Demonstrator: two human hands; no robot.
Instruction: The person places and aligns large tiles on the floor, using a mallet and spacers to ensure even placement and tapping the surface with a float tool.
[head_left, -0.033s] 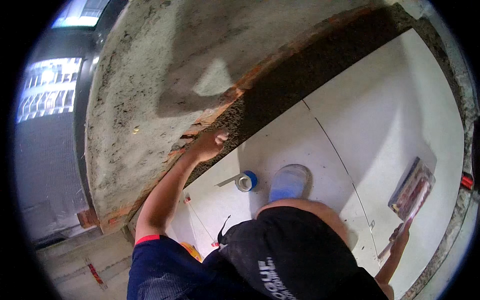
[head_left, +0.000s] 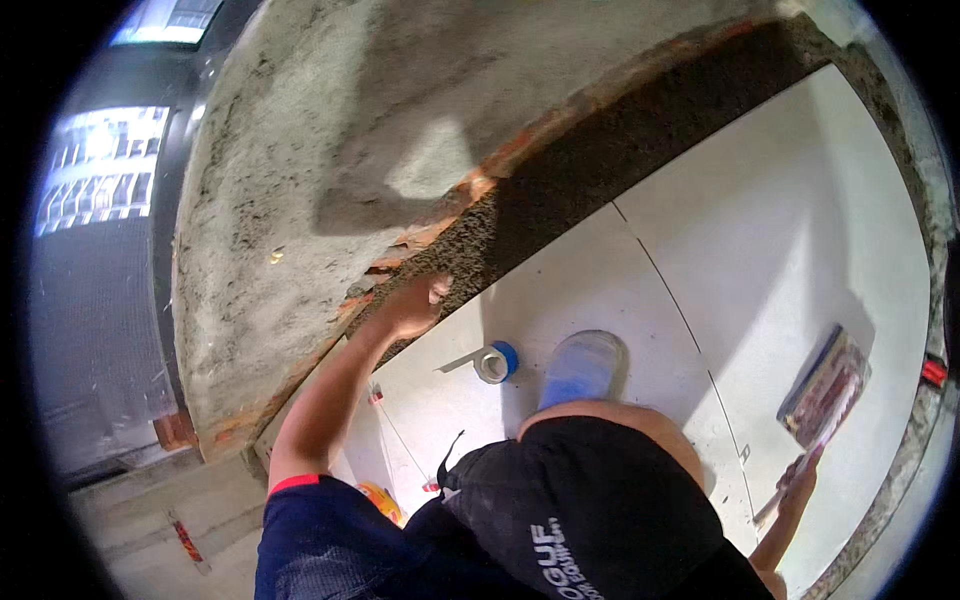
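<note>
My left hand (head_left: 418,305) is closed, fingers curled, low over the strip of dark, grainy mortar (head_left: 600,165) between the rough wall and the pale tiles. Whatever its fingers might hold is hidden. On the right, my right hand (head_left: 797,485) grips the long handle of a flat rectangular trowel (head_left: 825,388), whose stained reddish-grey plate is over a large white tile (head_left: 770,240). A roll of blue and silver tape (head_left: 492,363), a loose strip sticking out from it, is on the tile between my left hand and my shoe.
My blue-grey shoe (head_left: 583,368) stands on the tiles. Rough concrete wall (head_left: 290,220) with an exposed brick edge rises at the far left. A yellow-orange round object (head_left: 380,502) shows beside my left sleeve, near small red clips (head_left: 376,394). A red object (head_left: 933,370) lies by the right border.
My left hand has come slightly nearer to me, by the tile edge. My right hand keeps its grip on the trowel, and the whole view has shifted a little.
</note>
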